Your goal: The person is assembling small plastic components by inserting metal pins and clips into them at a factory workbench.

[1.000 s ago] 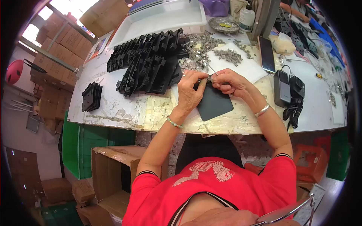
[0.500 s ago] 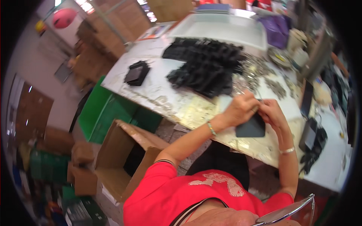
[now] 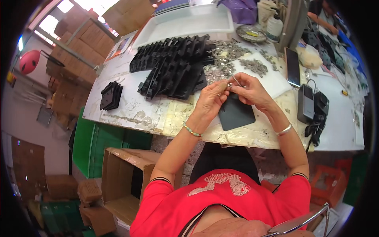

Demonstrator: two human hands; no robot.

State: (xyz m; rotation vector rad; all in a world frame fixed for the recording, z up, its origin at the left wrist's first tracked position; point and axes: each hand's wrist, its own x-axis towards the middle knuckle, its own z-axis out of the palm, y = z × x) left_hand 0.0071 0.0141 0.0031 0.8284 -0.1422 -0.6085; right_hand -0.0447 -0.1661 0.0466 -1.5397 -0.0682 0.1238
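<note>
My left hand (image 3: pixel 213 98) is closed in a pinch, thumb against fingertips, on a small metal part (image 3: pixel 229 84). Its fingertips meet those of my right hand (image 3: pixel 252 91), which is also closed and grips a thin metal rod (image 3: pixel 235 80). Just below both hands, a flat black plate (image 3: pixel 237 117) with rounded corners lies on the worktable (image 3: pixel 183 122). Beyond the hands spreads a heap of small silvery metal parts (image 3: pixel 225 55). Long rows of black plastic pieces (image 3: pixel 173 65) stand left of that heap.
A small stack of black pieces (image 3: pixel 111 96) sits at the table's left. A white tray (image 3: pixel 189 24) lies at the back. To the right are a phone (image 3: pixel 292 67), a grey box-shaped device (image 3: pixel 306 103) and black cables (image 3: pixel 316 130). An open carton (image 3: pixel 130 154) and green bin (image 3: pixel 89 146) stand below.
The view has turned, so the table's contents appear farther left. My fingers have shifted slightly, and the thin rod now shows between them. The black plate appears tilted differently.
</note>
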